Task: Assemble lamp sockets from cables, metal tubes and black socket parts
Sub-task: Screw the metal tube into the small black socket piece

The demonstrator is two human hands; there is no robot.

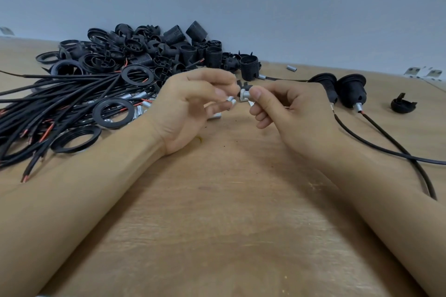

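While the right hand pinches a metal tube, the left hand pinches another tube.

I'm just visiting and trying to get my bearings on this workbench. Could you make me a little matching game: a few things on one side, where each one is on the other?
Things:
1. bundle of black cables
2. two finished sockets
3. small metal tube
4. pile of black socket parts

Places:
A. at the back of the table, near the wall
B. pinched in the right hand, held up between both hands
C. lying on the left side of the table
D. on the right side of the table, cables trailing toward the viewer

Pairs: 1-C, 2-D, 3-B, 4-A
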